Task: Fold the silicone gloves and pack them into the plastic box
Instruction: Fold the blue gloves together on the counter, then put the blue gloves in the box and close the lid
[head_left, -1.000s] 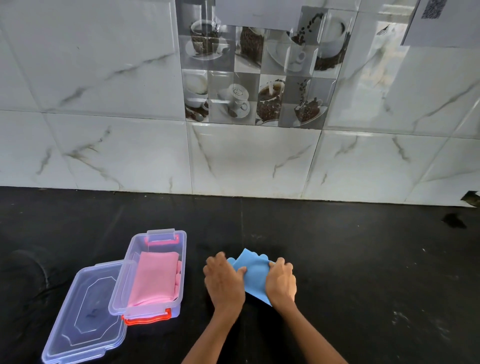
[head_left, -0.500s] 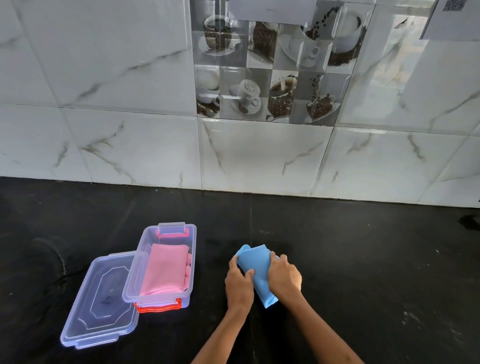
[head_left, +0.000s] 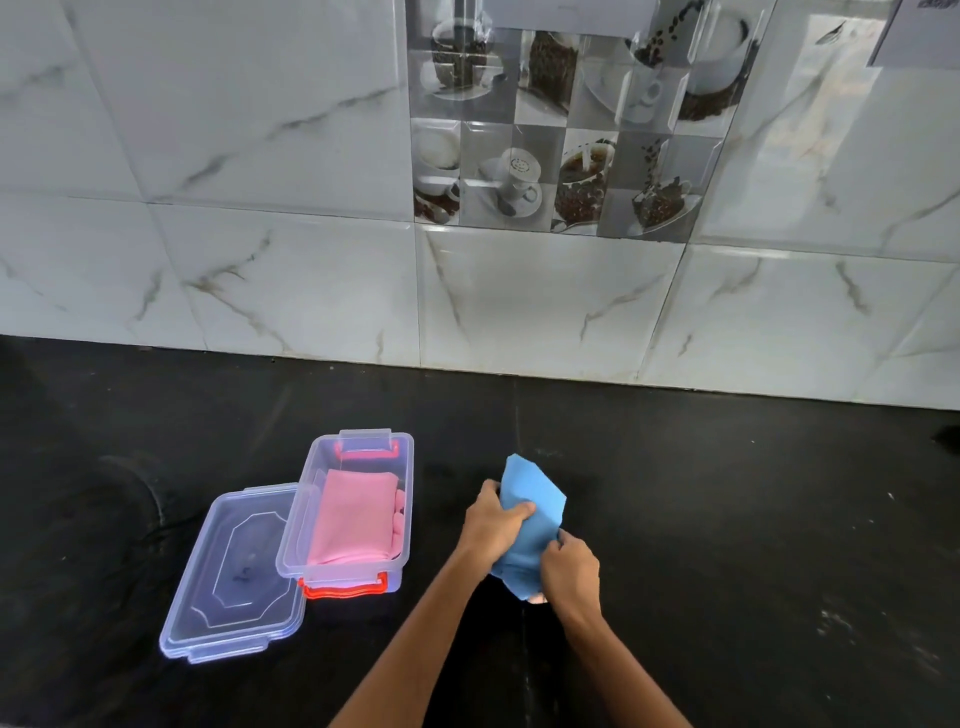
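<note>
Blue glove, folded into a narrow bundle, held between both hands over the black counter, a little to the right of the plastic box. Left hand clenched on the upper part of the glove, thumb across its front and fingers wrapped behind, grip firm around the fold. Right hand lower down, grip closed on the bottom end of the same glove, fingers curled over the edge. Top corner of the glove standing clear above the left hand, pointing toward the wall; cannot tell whether the bottom end touches the counter. Both forearms bare, coming in from the lower edge of the view. Pink glove already folded and lying flat inside the box, filling most of the floor of it, a few fingertips showing along its right side. Box clear-walled, open, with orange-red latches at the near and far ends. Clear lid lying flat on the counter just left of the box, its right edge tucked under the rim of the box or touching it. White marble-look tiled wall behind the counter, with a panel of coffee-cup picture tiles above and right of centre.
</note>
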